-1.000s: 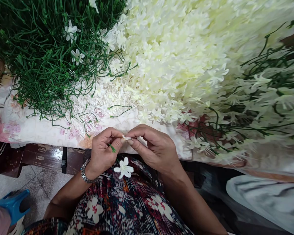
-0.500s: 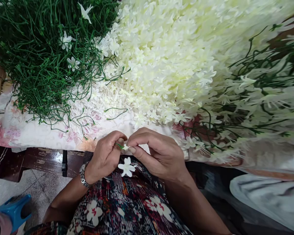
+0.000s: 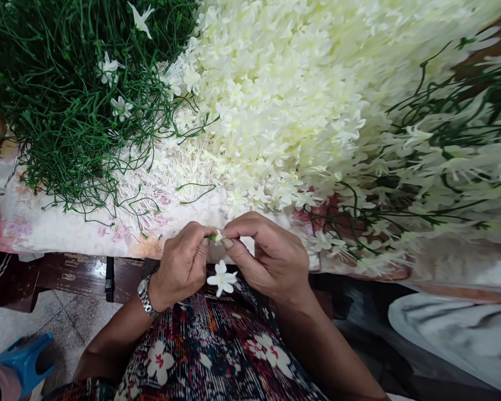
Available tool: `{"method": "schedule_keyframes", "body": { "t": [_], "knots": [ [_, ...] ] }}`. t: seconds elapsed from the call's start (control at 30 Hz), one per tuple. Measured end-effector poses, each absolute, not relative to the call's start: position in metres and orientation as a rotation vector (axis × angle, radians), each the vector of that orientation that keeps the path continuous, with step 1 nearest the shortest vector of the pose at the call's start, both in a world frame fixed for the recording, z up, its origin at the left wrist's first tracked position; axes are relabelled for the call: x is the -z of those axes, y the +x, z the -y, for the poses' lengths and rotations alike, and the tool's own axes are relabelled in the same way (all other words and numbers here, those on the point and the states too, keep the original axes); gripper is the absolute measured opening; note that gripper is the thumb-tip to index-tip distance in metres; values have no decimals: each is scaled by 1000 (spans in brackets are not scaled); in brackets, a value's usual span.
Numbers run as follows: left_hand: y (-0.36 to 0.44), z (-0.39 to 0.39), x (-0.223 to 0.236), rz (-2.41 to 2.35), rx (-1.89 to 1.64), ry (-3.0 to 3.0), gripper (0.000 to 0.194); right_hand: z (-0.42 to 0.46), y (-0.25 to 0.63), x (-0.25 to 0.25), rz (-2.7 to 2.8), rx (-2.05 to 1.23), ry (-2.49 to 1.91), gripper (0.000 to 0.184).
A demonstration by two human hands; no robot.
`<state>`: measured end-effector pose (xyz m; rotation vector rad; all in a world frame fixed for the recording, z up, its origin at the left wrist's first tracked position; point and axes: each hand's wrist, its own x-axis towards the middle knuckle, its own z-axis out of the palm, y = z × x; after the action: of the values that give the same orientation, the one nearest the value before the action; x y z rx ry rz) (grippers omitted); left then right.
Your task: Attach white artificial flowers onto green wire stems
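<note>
Close together at the near edge of the table, my left hand (image 3: pixel 182 270) and my right hand (image 3: pixel 271 264) are both closed in a pinch. Between the left thumb and forefinger shows the tip of a green artificial flower stem (image 3: pixel 211 238); the rest is hidden in the hand. The right fingertips pinch a small white flower piece (image 3: pixel 219 236) right against that tip. An open white artificial flower (image 3: pixel 222 279) hangs just below the fingers, above my lap; what it is attached to is hidden.
A heap of green stems (image 3: pixel 67 111) lies at left, and a large pile of white blossoms (image 3: pixel 275 100) fills the middle. White stamens (image 3: pixel 137 181) are scattered in front. Flowered stems (image 3: pixel 455 167) lie at right on the floral cloth (image 3: pixel 79 236). Below left stands a blue object (image 3: pixel 29 359).
My fingertips have risen a little, bringing the stem tip and white piece slightly up and to the right. The hanging flower has also shifted up and right.
</note>
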<state>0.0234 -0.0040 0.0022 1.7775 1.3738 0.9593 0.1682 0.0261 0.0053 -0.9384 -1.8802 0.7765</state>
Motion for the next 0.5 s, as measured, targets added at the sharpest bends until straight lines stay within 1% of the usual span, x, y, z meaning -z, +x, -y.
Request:
{"method": "schedule_keyframes", "body": {
  "t": [0.23, 0.4, 0.5],
  "knots": [
    [23, 6, 0, -1320, -1044, 1445, 17, -26, 167, -8, 1947, -727, -931, 12],
    [24, 8, 3, -1281, -1134, 1168, 8, -27, 166, -8, 2006, -694, -942, 11],
    [22, 7, 5, -1238, -1153, 1101, 8, -27, 165, -8, 2022, -703, -939, 12]
  ]
}}
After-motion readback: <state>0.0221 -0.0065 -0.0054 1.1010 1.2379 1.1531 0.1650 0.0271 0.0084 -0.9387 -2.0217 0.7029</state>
